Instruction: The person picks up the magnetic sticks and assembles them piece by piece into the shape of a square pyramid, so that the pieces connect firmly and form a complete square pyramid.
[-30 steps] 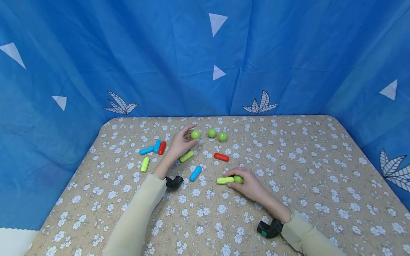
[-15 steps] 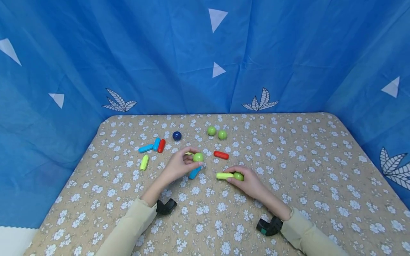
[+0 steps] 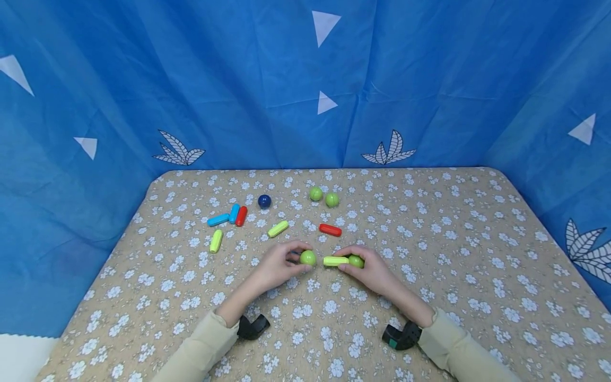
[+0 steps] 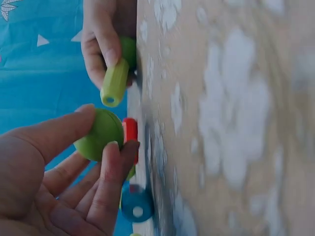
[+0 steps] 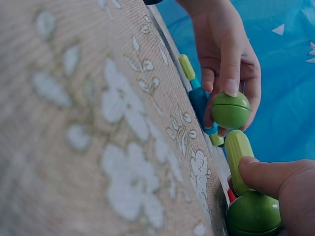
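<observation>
My left hand (image 3: 279,268) pinches a green ball (image 4: 101,135) between thumb and fingers, just left of my right hand. The right hand (image 3: 374,270) grips a yellow-green ribbed stick (image 3: 335,261), whose far end points at that ball across a small gap. Against the stick's near end sits a second green ball (image 5: 253,214), partly covered by the right fingers. The left wrist view shows a round hole in the free tip of the stick. A blue stick (image 4: 138,202) shows beyond the left fingers there; in the head view the left hand hides it.
On the flowered cloth (image 3: 429,239) lie a red stick (image 3: 330,229), a yellow-green stick (image 3: 278,228), two green balls (image 3: 316,193) and a dark blue ball (image 3: 264,201). Farther left are two blue sticks (image 3: 218,219), another red stick (image 3: 241,216) and another yellow-green stick (image 3: 216,241).
My left hand has brought its green ball from the back of the table toward me and right, beside the right hand's stick. The dark blue ball came into view. The right hand stayed in place.
</observation>
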The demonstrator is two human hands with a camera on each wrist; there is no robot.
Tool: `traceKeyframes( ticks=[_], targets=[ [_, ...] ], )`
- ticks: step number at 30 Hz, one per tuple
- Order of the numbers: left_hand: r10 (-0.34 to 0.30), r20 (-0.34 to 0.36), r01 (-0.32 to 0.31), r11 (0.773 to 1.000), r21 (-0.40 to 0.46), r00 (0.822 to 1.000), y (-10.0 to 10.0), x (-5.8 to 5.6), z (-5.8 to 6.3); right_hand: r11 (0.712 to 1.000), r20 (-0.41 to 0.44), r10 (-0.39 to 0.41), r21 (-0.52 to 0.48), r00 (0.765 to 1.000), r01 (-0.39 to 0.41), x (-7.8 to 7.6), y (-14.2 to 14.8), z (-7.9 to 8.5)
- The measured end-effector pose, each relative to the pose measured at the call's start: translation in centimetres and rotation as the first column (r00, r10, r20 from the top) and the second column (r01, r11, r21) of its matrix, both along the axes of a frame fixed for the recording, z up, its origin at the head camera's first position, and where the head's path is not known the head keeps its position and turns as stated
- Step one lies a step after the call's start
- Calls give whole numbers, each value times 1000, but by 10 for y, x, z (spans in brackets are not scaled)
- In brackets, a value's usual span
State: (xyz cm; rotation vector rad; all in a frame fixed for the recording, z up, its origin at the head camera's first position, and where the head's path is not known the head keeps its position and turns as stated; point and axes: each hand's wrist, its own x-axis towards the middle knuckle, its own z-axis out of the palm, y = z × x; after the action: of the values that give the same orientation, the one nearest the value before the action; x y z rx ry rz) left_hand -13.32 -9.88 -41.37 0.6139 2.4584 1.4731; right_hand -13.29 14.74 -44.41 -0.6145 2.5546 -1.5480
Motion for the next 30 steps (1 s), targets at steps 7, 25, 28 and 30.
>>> traceKeyframes(
  ticks=[7, 25, 28, 30],
  targets=[
    [-25, 1, 25, 1000, -17, 1000, 6, 3, -2, 1000, 0, 19, -22, 1000, -19, -1, -1, 2],
    [27, -30, -28, 999, -28, 999, 9, 2, -8, 969, 47, 225, 90, 973, -229, -10, 32, 12],
    [36, -40, -37, 999, -33, 999, 12, -2, -8, 956, 48, 260, 124, 964, -264, -9, 37, 17],
    [37, -50, -39, 998, -39, 998, 13, -6, -8, 952, 64, 269, 133, 961, -275, -8, 38, 19]
  ],
)
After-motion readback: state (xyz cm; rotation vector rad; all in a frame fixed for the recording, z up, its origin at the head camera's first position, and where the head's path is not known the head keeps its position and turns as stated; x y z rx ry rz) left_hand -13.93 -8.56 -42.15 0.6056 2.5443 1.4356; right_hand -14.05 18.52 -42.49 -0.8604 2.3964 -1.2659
